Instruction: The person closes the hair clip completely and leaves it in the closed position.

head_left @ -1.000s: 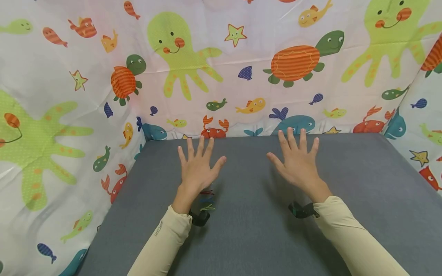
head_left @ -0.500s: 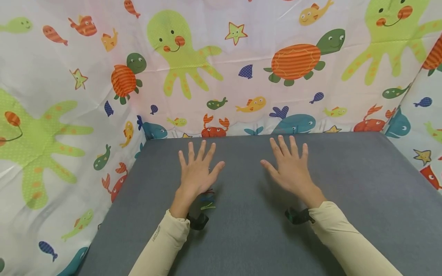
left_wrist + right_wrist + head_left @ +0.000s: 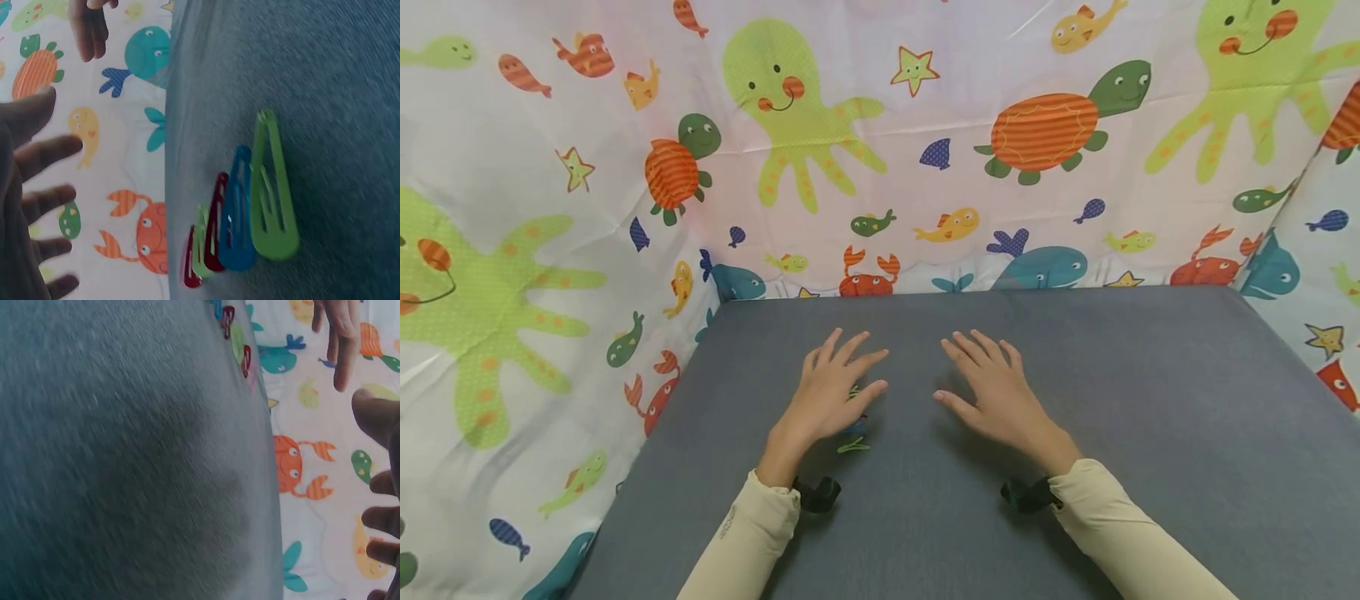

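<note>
- Found on table: green clip, long axis left-right, to near side of fingers of left hand.
- Found beyond: other clips, row running far, partly hidden beneath left hand.
- Observed: fingers spread, gripping nothing; right hand farther from clips.

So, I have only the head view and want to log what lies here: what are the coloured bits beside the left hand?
Observer: Hair clips; the left wrist view shows their shapes plainly, lined up in a row.
Operator: Which colour is at the end farthest from the person?
Observer: A pink one, just visible in the right wrist view.
Operator: Is the left hand touching any of them?
Observer: No, the left wrist view shows a gap between it and the row.
</note>
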`<state>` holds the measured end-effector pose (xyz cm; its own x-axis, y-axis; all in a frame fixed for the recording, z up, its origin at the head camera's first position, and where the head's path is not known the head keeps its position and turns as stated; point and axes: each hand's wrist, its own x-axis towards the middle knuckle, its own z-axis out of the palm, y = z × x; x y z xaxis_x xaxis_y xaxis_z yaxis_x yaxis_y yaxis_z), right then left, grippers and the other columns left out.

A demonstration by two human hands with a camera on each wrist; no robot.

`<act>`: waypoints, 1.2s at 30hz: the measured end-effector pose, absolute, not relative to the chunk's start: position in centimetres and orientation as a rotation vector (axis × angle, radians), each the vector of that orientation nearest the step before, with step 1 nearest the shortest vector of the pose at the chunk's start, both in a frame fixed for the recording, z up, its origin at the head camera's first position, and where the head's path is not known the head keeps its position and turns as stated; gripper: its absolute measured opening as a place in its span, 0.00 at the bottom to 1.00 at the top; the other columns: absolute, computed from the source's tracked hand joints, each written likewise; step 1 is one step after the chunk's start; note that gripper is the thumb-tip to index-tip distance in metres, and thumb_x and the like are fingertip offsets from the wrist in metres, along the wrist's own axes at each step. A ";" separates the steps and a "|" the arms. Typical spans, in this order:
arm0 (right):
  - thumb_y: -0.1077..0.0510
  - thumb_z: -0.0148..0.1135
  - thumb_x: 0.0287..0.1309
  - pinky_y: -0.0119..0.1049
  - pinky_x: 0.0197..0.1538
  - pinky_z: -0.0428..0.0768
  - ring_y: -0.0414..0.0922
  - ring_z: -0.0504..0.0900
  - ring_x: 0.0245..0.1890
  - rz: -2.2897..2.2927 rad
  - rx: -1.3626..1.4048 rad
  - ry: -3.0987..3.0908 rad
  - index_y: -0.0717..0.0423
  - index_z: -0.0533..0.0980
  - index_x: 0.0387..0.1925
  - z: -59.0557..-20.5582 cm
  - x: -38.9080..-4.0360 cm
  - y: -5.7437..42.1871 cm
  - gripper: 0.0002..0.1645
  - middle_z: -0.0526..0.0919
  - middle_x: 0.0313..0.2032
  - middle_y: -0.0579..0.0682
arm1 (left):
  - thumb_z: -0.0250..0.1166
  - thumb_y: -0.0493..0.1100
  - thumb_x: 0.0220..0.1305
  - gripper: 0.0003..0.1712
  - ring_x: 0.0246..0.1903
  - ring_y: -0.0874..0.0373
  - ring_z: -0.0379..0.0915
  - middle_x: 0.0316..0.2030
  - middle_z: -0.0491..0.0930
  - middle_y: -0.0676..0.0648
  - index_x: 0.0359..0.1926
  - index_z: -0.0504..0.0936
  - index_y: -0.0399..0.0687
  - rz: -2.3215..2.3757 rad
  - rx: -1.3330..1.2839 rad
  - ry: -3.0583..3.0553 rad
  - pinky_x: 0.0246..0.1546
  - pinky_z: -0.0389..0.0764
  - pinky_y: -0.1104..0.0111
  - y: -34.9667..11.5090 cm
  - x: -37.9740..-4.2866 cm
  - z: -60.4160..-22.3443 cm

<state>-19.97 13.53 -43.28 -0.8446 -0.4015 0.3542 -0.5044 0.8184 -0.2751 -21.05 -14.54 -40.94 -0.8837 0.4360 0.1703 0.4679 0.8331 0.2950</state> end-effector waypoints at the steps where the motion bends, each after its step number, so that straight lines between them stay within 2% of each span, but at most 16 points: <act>1: 0.37 0.64 0.64 0.68 0.72 0.52 0.60 0.58 0.77 0.537 0.718 -2.705 0.51 0.63 0.76 -43.4 -19.9 13.3 0.46 0.67 0.74 0.58 | 0.53 0.63 0.75 0.29 0.80 0.40 0.42 0.78 0.60 0.49 0.72 0.71 0.66 -0.523 -0.743 -2.902 0.71 0.51 0.35 -14.7 -21.1 -41.1; 5: 0.38 0.66 0.63 0.66 0.69 0.57 0.58 0.65 0.72 0.609 0.768 -2.661 0.50 0.68 0.73 -44.0 -19.7 12.1 0.42 0.74 0.70 0.55 | 0.57 0.62 0.74 0.24 0.75 0.45 0.54 0.70 0.71 0.49 0.66 0.79 0.65 -0.563 -0.797 -2.860 0.66 0.60 0.42 -15.6 -21.1 -41.6; 9: 0.39 0.68 0.62 0.61 0.64 0.62 0.53 0.73 0.63 0.683 0.783 -2.633 0.48 0.75 0.67 -44.5 -19.4 10.9 0.36 0.81 0.61 0.51 | 0.61 0.59 0.72 0.18 0.61 0.50 0.65 0.58 0.77 0.52 0.56 0.86 0.63 -0.562 -0.831 -2.790 0.56 0.66 0.50 -16.5 -21.2 -42.3; 15: 0.42 0.72 0.58 0.55 0.54 0.65 0.48 0.77 0.50 0.760 0.834 -2.600 0.49 0.86 0.51 -45.7 -18.7 9.1 0.23 0.87 0.47 0.47 | 0.67 0.57 0.67 0.10 0.45 0.56 0.65 0.44 0.77 0.52 0.43 0.91 0.65 -0.580 -0.847 -2.737 0.45 0.64 0.60 -17.7 -20.6 -43.1; 20: 0.44 0.75 0.56 0.51 0.51 0.66 0.46 0.77 0.46 0.803 0.876 -2.643 0.47 0.87 0.47 -46.3 -18.5 7.6 0.19 0.88 0.44 0.45 | 0.69 0.56 0.67 0.07 0.36 0.62 0.67 0.34 0.78 0.56 0.37 0.90 0.64 -0.673 -0.873 -2.752 0.40 0.67 0.64 -18.5 -20.5 -43.4; 24: 0.46 0.77 0.54 0.46 0.46 0.65 0.44 0.75 0.42 0.860 0.911 -2.672 0.46 0.87 0.44 -46.7 -18.3 6.3 0.17 0.88 0.41 0.44 | 0.68 0.53 0.68 0.09 0.23 0.66 0.67 0.23 0.76 0.60 0.32 0.89 0.60 -0.781 -0.908 -2.847 0.27 0.68 0.71 -19.1 -20.5 -43.3; 27: 0.47 0.77 0.53 0.42 0.45 0.63 0.41 0.74 0.40 0.904 0.930 -2.687 0.45 0.88 0.43 -47.3 -18.1 5.5 0.16 0.87 0.40 0.42 | 0.68 0.51 0.68 0.09 0.18 0.68 0.65 0.20 0.76 0.62 0.32 0.90 0.58 -0.829 -0.904 -2.943 0.21 0.65 0.72 -19.4 -20.5 -43.2; 31: 0.48 0.79 0.52 0.41 0.45 0.61 0.39 0.72 0.38 0.967 0.923 -2.700 0.45 0.88 0.42 -47.7 -17.8 4.8 0.15 0.86 0.38 0.41 | 0.69 0.51 0.67 0.07 0.17 0.69 0.66 0.24 0.82 0.64 0.34 0.91 0.59 -0.808 -0.894 -3.026 0.21 0.68 0.72 -19.4 -20.5 -42.9; 36: 0.48 0.79 0.51 0.39 0.44 0.60 0.37 0.70 0.36 0.984 0.913 -2.697 0.44 0.88 0.40 -47.8 -18.0 4.0 0.14 0.86 0.36 0.40 | 0.72 0.52 0.64 0.05 0.18 0.68 0.69 0.23 0.83 0.63 0.33 0.91 0.62 -0.765 -0.893 -3.080 0.22 0.70 0.72 -19.4 -20.6 -42.5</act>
